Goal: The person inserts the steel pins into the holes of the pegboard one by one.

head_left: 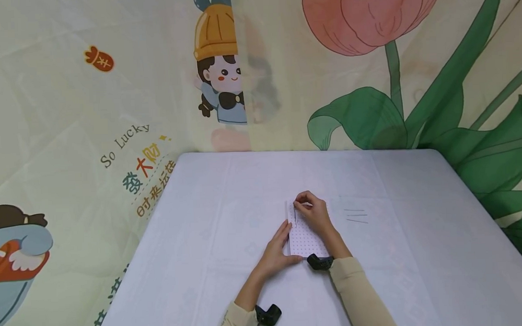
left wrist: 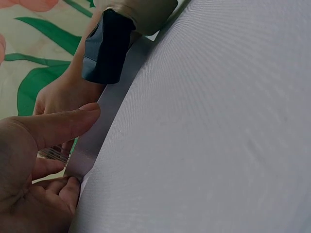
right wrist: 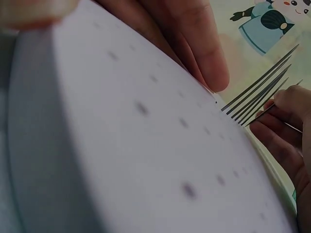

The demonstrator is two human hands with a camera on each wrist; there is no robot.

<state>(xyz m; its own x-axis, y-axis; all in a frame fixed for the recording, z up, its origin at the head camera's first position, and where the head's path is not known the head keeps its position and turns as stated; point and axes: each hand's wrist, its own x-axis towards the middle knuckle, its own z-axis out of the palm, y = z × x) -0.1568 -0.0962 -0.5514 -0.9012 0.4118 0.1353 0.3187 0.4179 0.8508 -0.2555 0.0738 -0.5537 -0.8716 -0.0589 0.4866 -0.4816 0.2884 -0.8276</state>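
A white block (head_left: 304, 240) with rows of small dark holes lies on the table, its dotted top also visible in the right wrist view. Several thin metal pins (right wrist: 262, 86) stand along its far left part. My right hand (head_left: 313, 214) is over that end and pinches a thin metal pin (right wrist: 266, 110) between thumb and fingertips, beside the standing ones. With fingers along the block's left edge and thumb at its near edge, my left hand (head_left: 274, 252) rests against the corner. The lower end of the pinched pin is hard to make out.
Three loose pins (head_left: 357, 215) lie apart from each other on the table right of the block. A white cloth covers the table (head_left: 212, 260). Behind it hangs a printed curtain (head_left: 275, 85). Black wrist cameras (head_left: 319, 262) sit at both cuffs.
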